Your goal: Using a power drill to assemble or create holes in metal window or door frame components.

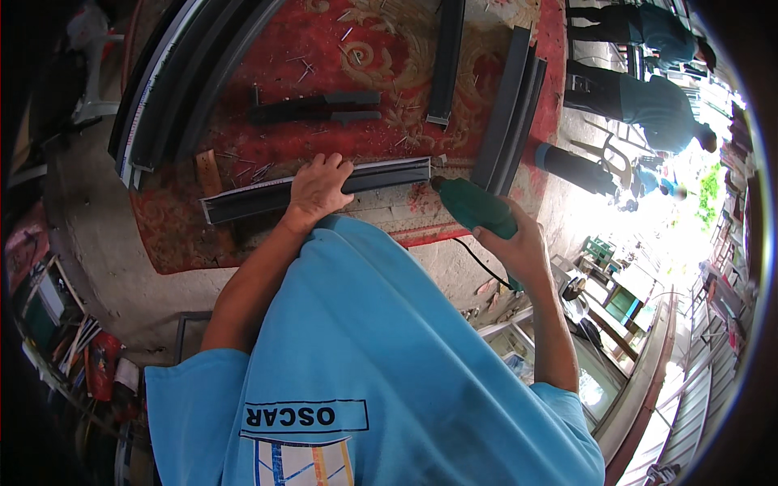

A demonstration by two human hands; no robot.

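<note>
Presently, our bar [389, 176] lies on the carpet [174, 233], our left hand [321, 188] clasping it, our right hand [520, 243] gripping the tool [474, 205] beside its right end; a slack left hold could let it twist.

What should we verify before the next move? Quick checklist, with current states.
1. Left hand bracing the dark grey profile: ok, laid over it near mid-length, fingers bent.
2. Right hand on the green corded power tool: ok, wrapped around its rear.
3. Tool nose lined up with the profile's right end: cannot tell; it is close by, but contact is unclear.
4. Power cord away from the tool nose: ok, it hangs on the person's side.
5. Red patterned cloth free of loose bits: not ok, thin metal fasteners lie scattered.
</note>
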